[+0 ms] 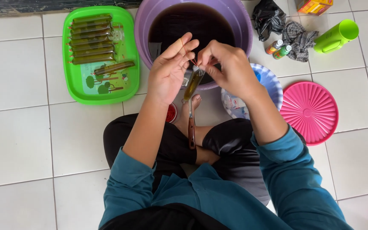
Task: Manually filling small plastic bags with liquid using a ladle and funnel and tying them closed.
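Two hands worked over the lap of a person seated on the white tiled floor (pixel 18 140), teal sleeves nearest the camera. The left hand (pixel 167 74) pinched the neck of a narrow plastic pouch (pixel 192 84) of amber liquid, fingers partly spread, with a red rubber band (pixel 188 54) stretched off them. The right hand (pixel 226 68) had its grip pressed together on the pouch's twisted top.

Judgement on the step in hand, tying off: the twist had to stay tight under the left thumb while each loop of band was wound close against the last, low on the neck, or liquid could seep out.

The pouch hung near upright, its long axis running top to bottom with a slight lean, tied end up toward the hands, filled end pointing down toward the feet. It sat between the hands, just in front of the purple basin (pixel 243 25) of dark liquid.

Farther left, a green tray (pixel 71 85) held a row of filled pouches (pixel 91 38) lying crosswise. A pink lid (pixel 309 111) lay right; a green cup (pixel 336 36) lay beyond.
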